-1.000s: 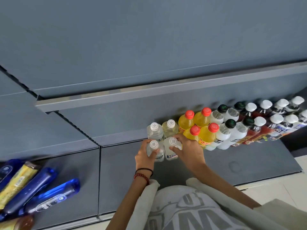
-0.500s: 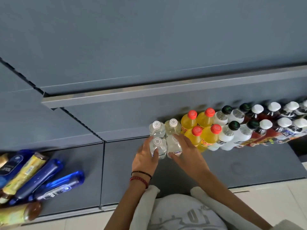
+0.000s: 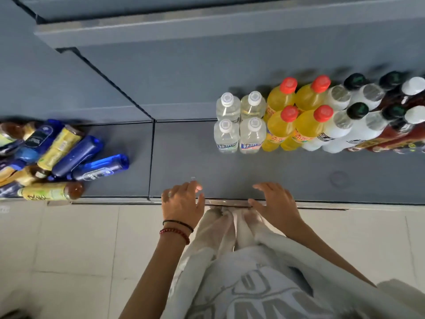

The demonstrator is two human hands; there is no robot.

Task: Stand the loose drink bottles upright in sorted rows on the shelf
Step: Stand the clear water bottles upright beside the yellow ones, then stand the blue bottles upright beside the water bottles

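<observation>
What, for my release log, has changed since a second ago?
The left hand and right hand let go of the front clear bottles and drew back to the shelf edge, open. The clear bottles stay upright beside the yellow bottles; the loose pile stays put.

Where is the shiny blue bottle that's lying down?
In the head view, the shiny blue bottle lies on the left of the shelf, at the right edge of the loose pile.
</observation>
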